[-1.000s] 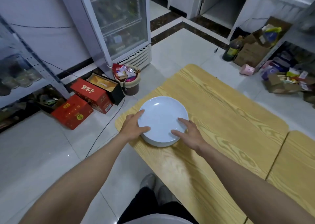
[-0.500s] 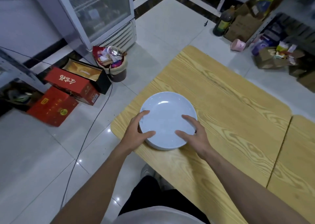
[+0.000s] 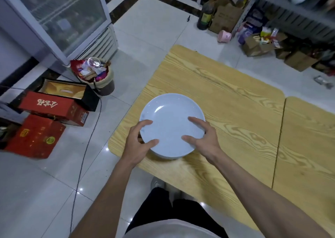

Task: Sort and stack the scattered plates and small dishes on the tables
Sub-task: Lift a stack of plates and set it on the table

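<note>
**Desk:** What is lying at the far left?

**Photographer:** Red boxes (image 3: 36, 136) are sitting on the tiled floor, with an open black-and-gold box (image 3: 67, 91) just behind them. An overfilled waste bin (image 3: 97, 76) is standing beside the glass-door fridge (image 3: 59, 15), and a black cable (image 3: 87, 147) is trailing across the tiles.

**Desk:** And the hands?

**Photographer:** The left hand (image 3: 136, 145) is gripping the left rim of a pale blue plate (image 3: 170, 121). Its thumb and forefinger are lying on the upper face and the other fingers are curling under the edge. The right hand (image 3: 204, 140) is clasping the right rim the same way, with thumb and forefinger on top.

**Desk:** Where is the plate?

**Photographer:** It is sitting over the near left corner of the wooden table (image 3: 235, 96). A second rim is showing beneath its near edge. Whether it is resting or lifting clear, I cannot tell.

**Desk:** Further right?

**Photographer:** A second table (image 3: 308, 147) is butting against the first. Beyond them, a pink cup (image 3: 224, 36) is lying on the floor between a dark bottle (image 3: 205, 15) and open cardboard boxes (image 3: 257, 44).
</note>
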The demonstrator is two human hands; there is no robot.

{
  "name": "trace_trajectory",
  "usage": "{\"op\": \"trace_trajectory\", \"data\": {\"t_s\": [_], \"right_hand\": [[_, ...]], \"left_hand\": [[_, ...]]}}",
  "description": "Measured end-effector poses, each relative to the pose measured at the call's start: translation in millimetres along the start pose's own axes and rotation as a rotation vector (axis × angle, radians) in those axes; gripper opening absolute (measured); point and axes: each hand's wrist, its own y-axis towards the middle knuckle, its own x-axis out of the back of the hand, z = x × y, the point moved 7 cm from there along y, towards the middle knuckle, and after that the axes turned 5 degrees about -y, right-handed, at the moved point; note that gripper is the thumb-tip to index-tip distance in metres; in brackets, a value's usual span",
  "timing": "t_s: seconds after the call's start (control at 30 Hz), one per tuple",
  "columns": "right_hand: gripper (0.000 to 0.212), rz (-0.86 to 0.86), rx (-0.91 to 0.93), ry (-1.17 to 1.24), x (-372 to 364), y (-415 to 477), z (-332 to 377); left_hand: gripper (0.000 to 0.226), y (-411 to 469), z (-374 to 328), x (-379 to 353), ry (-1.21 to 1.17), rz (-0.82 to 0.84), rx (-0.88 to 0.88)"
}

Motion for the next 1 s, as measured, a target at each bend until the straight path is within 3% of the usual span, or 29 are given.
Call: {"op": "trace_trajectory", "data": {"t_s": [0.2, 0.4, 1.0], "right_hand": [[0.059, -0.13, 0.013, 0.008, 47.9, -32.8, 3.7], [0.057, -0.281, 0.008, 0.005, 118.3, -91.7, -18.1], [0.057, -0.655, 0.007, 0.113, 401.1, -333.5, -128.7]], "left_hand": [[0.051, -1.8, -33.4, -38.1, 0.004, 0.165, -0.042], [0.056, -29.9, -56.0, -108.5, 0.03, 0.324, -0.091], [0.049, -221.4, -113.7, -426.3, 0.057, 0.704, -0.26]]}}
